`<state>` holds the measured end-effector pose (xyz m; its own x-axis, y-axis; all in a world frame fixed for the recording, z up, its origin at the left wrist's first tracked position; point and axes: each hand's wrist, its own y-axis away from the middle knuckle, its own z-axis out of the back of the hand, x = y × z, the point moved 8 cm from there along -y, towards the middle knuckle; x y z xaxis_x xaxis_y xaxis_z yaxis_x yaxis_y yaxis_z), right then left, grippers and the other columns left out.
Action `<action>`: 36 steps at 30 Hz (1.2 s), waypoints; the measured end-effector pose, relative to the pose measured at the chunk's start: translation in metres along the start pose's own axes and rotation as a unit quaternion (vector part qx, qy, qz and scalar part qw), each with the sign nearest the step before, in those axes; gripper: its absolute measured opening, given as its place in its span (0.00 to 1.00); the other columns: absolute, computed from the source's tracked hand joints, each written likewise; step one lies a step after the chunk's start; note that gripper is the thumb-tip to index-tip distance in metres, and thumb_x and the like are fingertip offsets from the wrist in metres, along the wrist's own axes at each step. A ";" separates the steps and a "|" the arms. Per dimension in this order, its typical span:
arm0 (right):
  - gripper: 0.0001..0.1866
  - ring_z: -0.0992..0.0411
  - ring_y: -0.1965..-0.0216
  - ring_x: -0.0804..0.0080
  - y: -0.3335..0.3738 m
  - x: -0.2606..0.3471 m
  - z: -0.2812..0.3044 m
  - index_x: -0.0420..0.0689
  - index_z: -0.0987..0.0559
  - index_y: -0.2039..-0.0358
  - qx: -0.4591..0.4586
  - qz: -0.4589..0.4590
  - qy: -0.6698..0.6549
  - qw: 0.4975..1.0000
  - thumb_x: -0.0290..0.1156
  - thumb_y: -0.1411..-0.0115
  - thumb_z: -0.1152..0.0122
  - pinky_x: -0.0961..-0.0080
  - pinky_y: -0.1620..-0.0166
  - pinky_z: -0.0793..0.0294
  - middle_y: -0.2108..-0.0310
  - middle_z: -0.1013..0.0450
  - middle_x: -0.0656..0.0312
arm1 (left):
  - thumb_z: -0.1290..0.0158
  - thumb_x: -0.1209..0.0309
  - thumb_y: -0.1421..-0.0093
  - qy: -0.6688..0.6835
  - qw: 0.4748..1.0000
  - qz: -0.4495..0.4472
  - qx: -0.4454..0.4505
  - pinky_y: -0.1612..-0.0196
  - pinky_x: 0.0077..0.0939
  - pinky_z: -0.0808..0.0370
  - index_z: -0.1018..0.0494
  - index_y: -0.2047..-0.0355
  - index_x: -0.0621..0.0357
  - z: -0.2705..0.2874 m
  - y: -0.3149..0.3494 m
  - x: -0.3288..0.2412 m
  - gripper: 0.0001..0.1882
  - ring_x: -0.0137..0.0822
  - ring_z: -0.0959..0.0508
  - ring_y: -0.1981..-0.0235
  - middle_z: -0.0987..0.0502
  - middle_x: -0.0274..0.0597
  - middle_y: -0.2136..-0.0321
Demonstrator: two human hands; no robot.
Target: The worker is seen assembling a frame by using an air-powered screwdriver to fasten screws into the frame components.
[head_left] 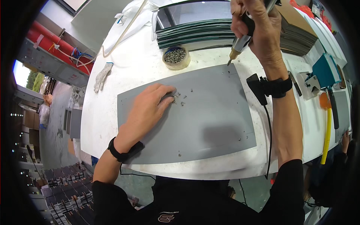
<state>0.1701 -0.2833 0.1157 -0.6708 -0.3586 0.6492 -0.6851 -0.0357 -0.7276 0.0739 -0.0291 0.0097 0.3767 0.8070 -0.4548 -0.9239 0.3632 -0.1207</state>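
A grey rectangular panel [210, 112] lies on the white table. My left hand [148, 103] rests over its left half, fingers curled and the thumb and forefinger closing on small screws. Several loose screws [182, 103] lie scattered just right of those fingertips. My right hand [262, 35] is wrapped round a powered screwdriver [240, 44], held tilted. Its bit points down at the panel's far right corner, near a small screw or hole there; whether the tip touches cannot be told.
A round tub of screws [175, 57] stands beyond the panel, before stacked dark-edged sheets [195, 33]. On the left lies a white glove [102, 77]. To the right are a teal tool [325, 71] and a yellow-handled hammer [325, 131]. A black cable [269, 142] hangs from my right wrist strap.
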 end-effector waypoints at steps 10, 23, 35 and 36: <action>0.19 0.35 0.85 0.87 -0.006 0.057 -0.011 0.47 0.26 0.67 -0.059 0.037 -0.090 0.994 0.49 0.29 0.41 0.85 0.83 0.34 0.74 0.27 0.69 | 0.43 0.74 0.36 -0.089 0.995 -0.013 -0.033 0.55 0.38 0.23 0.21 0.61 0.61 -0.005 0.002 -0.015 0.06 0.50 0.20 0.60 0.20 0.47 0.63; 0.15 0.36 0.85 0.90 0.010 0.075 -0.021 0.50 0.28 0.64 -0.054 0.088 -0.127 0.987 0.47 0.27 0.45 0.89 0.84 0.33 0.73 0.29 0.72 | 0.45 0.73 0.36 -0.155 0.988 -0.003 -0.001 0.56 0.45 0.23 0.23 0.59 0.62 -0.024 0.007 -0.018 0.07 0.56 0.20 0.62 0.22 0.51 0.63; 0.20 0.43 0.75 0.86 0.022 0.067 -0.031 0.36 0.26 0.47 0.145 0.007 -0.186 0.972 0.41 0.25 0.50 0.86 0.71 0.39 0.63 0.39 0.65 | 0.44 0.76 0.34 0.067 0.979 0.087 -0.173 0.58 0.27 0.22 0.22 0.63 0.63 0.067 0.077 0.017 0.03 0.34 0.18 0.65 0.19 0.43 0.68; 0.15 0.45 0.77 0.87 0.029 0.071 -0.045 0.40 0.30 0.52 0.100 0.002 -0.145 0.984 0.41 0.25 0.49 0.88 0.73 0.40 0.66 0.41 0.67 | 0.44 0.76 0.34 0.071 0.977 0.091 -0.177 0.58 0.27 0.22 0.22 0.63 0.63 0.072 0.100 0.025 0.03 0.34 0.18 0.65 0.19 0.43 0.68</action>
<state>0.0896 -0.2675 0.1507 -0.5436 -0.6097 0.5769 -0.5936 -0.2066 -0.7778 -0.0043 0.0607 0.0500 0.2142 0.7617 -0.6115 -0.9497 0.0160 -0.3127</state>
